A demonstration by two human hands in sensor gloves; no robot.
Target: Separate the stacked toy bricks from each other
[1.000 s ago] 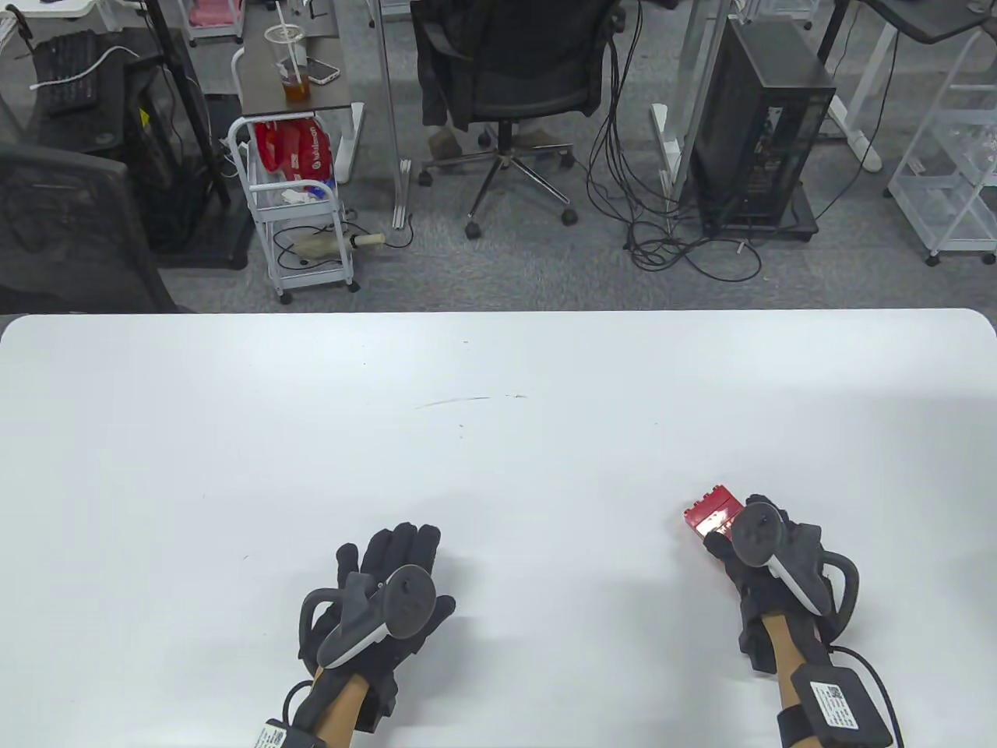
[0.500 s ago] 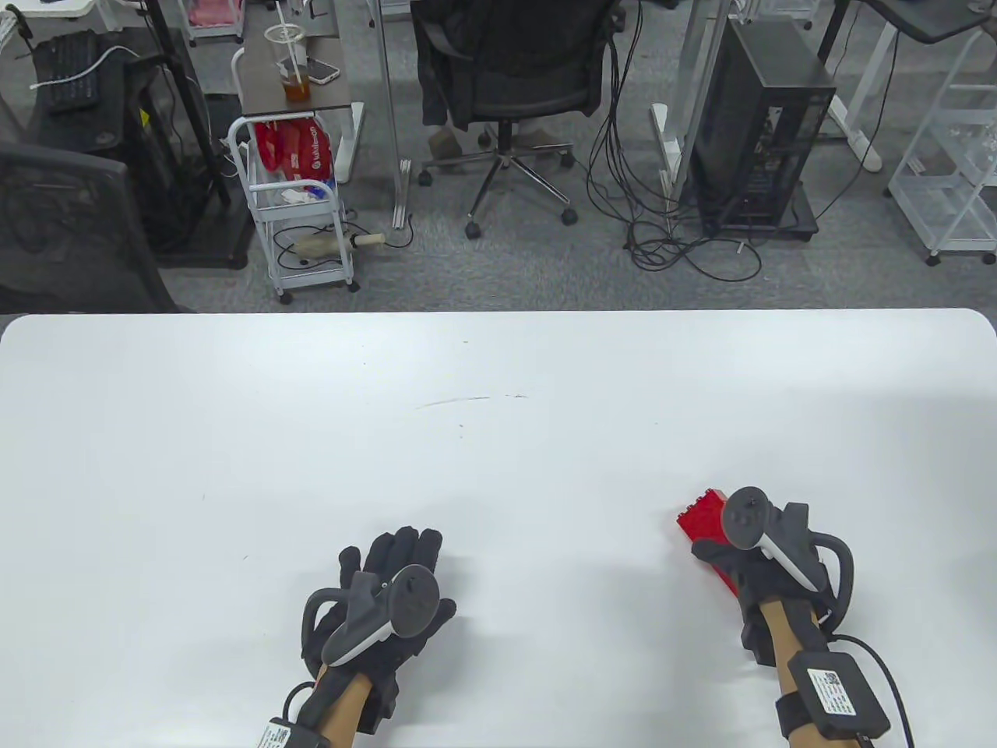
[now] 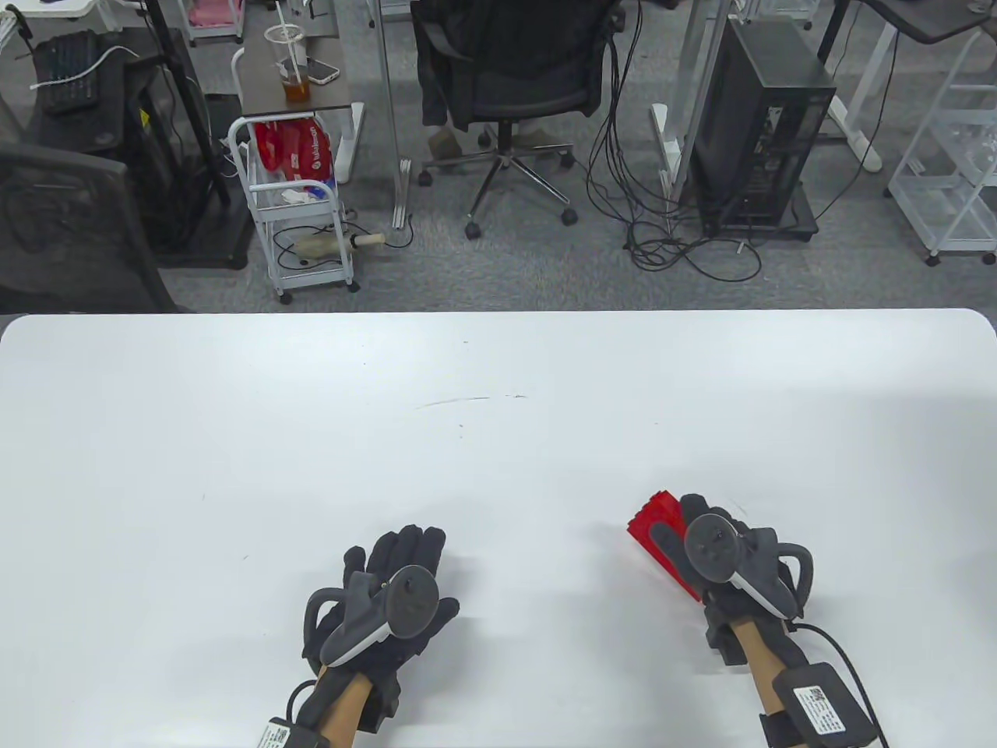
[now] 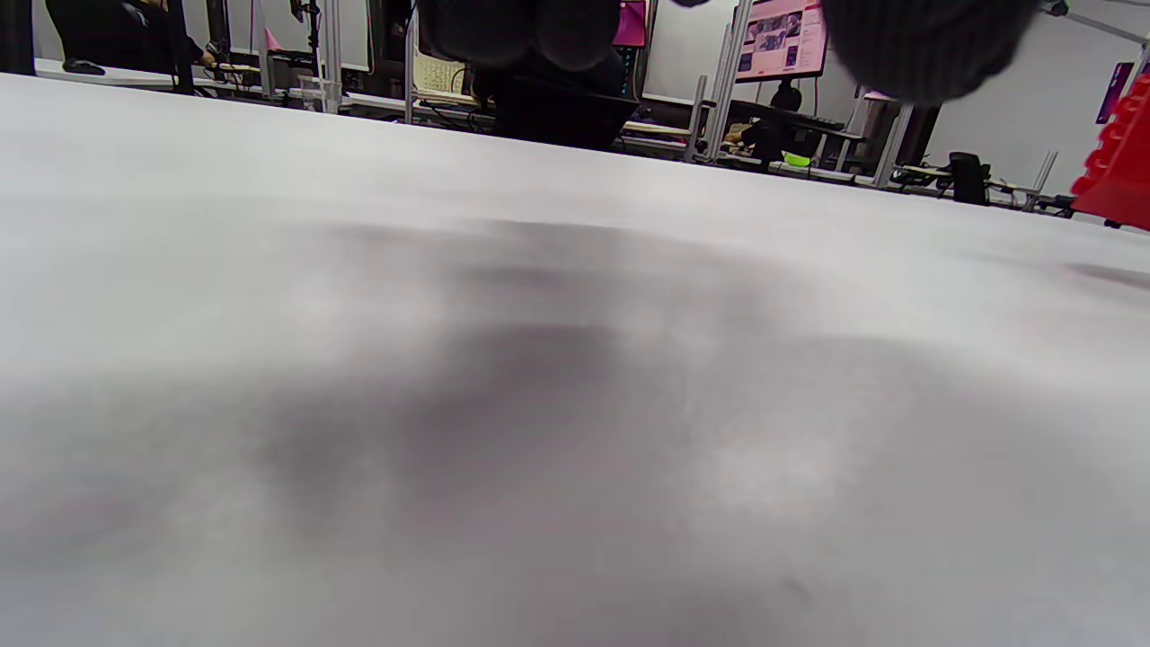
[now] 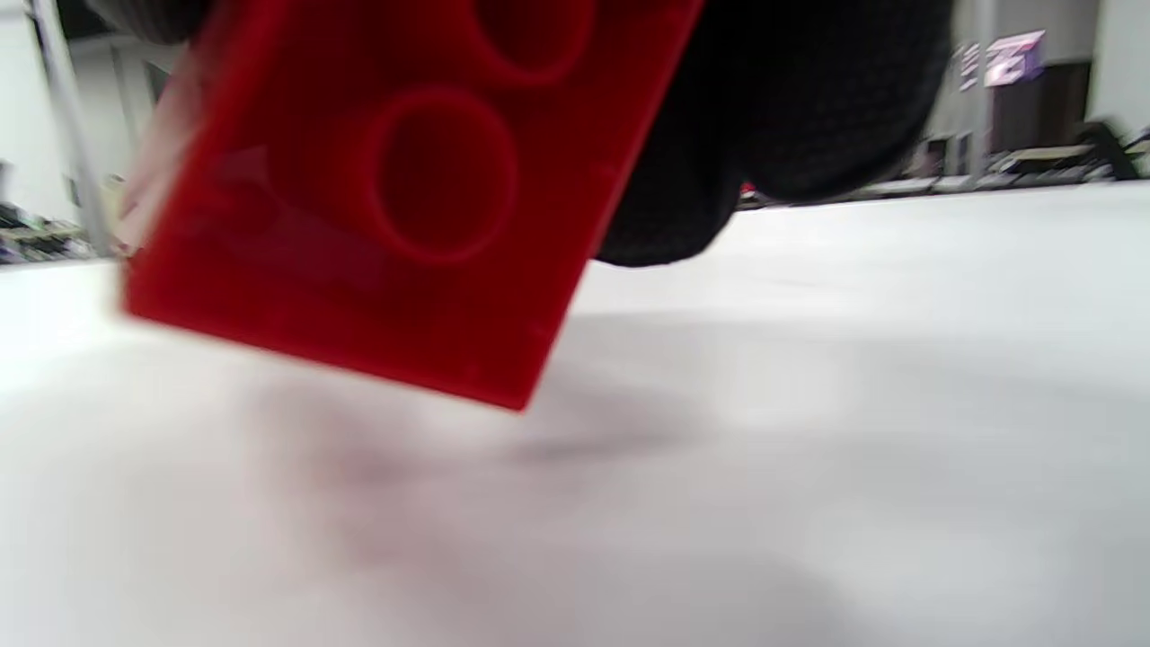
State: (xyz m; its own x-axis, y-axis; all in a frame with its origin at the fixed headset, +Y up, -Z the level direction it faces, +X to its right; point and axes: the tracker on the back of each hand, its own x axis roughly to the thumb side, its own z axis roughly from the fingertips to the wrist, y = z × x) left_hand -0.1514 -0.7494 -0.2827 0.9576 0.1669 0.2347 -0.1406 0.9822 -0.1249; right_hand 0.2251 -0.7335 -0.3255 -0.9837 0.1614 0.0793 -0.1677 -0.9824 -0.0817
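Table view: right hand point(image 3: 720, 557) grips the red bricks point(image 3: 654, 530), fingers wrapped over the top. Right wrist view shows the stack's hollow underside point(image 5: 395, 198) tilted and lifted clear of the table point(image 3: 498, 436), shadow beneath. Whether more than one brick is in the grip cannot be told; no loose brick lies apart, so separation is judged not yet done. Left of the bricks, well apart, the left hand point(image 3: 389, 600) lies flat, fingers spread, holding nothing. Beyond the bricks, bare white surface runs to the far edge. The near edge lies behind the wrists.
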